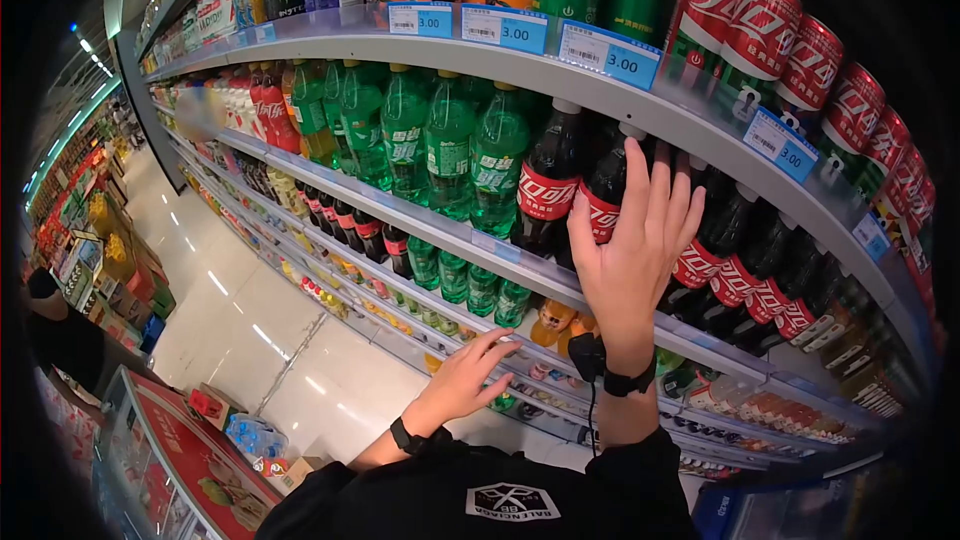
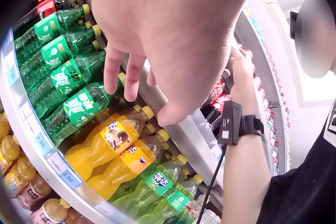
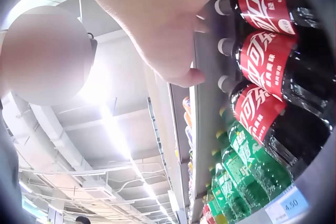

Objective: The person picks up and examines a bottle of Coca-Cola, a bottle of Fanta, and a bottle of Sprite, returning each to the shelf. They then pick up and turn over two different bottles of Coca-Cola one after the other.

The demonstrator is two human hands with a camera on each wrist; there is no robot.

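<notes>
In the head view my right hand (image 1: 640, 235) reaches up with extended fingers in front of dark cola bottles with red labels (image 1: 603, 202). Its fingertips are near a bottle's cap; whether they touch it I cannot tell. The right wrist view has the hand (image 3: 157, 24) beside the pale caps of several cola bottles (image 3: 265, 58). My left hand (image 1: 463, 381) hangs lower with spread fingers and nothing in them, in front of the lower shelves. In the left wrist view that hand (image 2: 157, 29) is above green bottles (image 2: 79, 108) and orange bottles (image 2: 113, 140).
Red cans (image 1: 765, 25) stand on the shelf above, behind a rail with price tags (image 1: 612, 55). Green bottles (image 1: 500, 155) are left of the cola. A red-topped case (image 1: 195, 460) stands at lower left, and a person in dark clothes (image 1: 75, 335) is at the far left.
</notes>
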